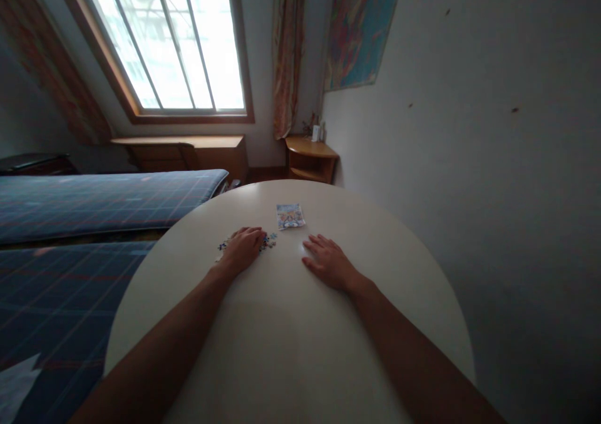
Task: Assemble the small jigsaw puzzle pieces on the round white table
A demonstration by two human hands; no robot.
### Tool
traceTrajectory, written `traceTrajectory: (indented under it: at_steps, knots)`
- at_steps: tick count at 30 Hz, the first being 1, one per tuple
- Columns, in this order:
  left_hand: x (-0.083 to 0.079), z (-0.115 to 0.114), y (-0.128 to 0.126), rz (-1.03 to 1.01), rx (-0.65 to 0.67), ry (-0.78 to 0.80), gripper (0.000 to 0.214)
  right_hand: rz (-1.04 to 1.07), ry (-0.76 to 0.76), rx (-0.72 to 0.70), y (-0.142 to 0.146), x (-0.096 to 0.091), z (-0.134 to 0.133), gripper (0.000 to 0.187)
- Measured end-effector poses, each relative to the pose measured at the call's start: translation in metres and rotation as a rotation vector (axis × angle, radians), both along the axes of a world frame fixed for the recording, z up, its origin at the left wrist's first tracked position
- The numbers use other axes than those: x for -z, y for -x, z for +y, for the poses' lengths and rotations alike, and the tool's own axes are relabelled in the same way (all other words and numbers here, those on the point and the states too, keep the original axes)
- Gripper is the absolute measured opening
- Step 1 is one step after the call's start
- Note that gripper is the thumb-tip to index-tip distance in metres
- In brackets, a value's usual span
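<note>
A small heap of jigsaw puzzle pieces, mostly blue, white and dark, lies on the white round table. My left hand rests palm down over the heap, covering part of it. Its fingers look laid flat and partly hide one another; no piece is visibly gripped. To the right, my right hand lies palm down on the bare tabletop, fingers spread and holding nothing. Beyond and between both hands lies a small printed picture sheet with a blue border, touched by neither hand.
On the left, beds with blue plaid mattresses stand close to the table's edge. A white wall runs along the right side. Behind the table are a corner shelf and a low wooden desk under the window.
</note>
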State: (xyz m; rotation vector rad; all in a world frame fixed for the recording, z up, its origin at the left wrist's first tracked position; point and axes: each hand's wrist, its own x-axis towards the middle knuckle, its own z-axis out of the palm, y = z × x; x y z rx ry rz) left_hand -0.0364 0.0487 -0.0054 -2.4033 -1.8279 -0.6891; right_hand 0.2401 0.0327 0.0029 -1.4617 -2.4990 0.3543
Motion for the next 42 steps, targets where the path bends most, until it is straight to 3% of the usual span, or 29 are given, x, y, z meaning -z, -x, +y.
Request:
traceTrajectory:
  at_steps: [14,23,25,27,33,42]
  knots:
    - [0.004,0.004,-0.007,-0.14,0.089,-0.04,0.04,0.004,0.005,0.001,0.0,-0.001,-0.002,0.058]
    - [0.006,0.0,-0.007,-0.018,0.139,-0.025,0.034,-0.006,0.007,0.006,0.001,-0.003,-0.002,0.058]
    - [0.0,-0.003,-0.007,0.015,0.081,-0.007,0.034,-0.007,0.008,0.004,0.001,-0.003,-0.001,0.058]
    - [-0.008,-0.006,-0.002,0.044,-0.094,0.014,0.033,-0.004,0.008,0.0,0.0,-0.002,-0.001,0.058]
    - [-0.021,-0.009,0.035,0.026,-0.45,0.048,0.036,0.006,-0.005,-0.008,-0.002,0.003,0.002,0.058]
    - [-0.013,0.002,0.04,-0.004,-0.527,0.142,0.035,0.004,-0.006,-0.006,-0.001,0.001,0.001,0.058]
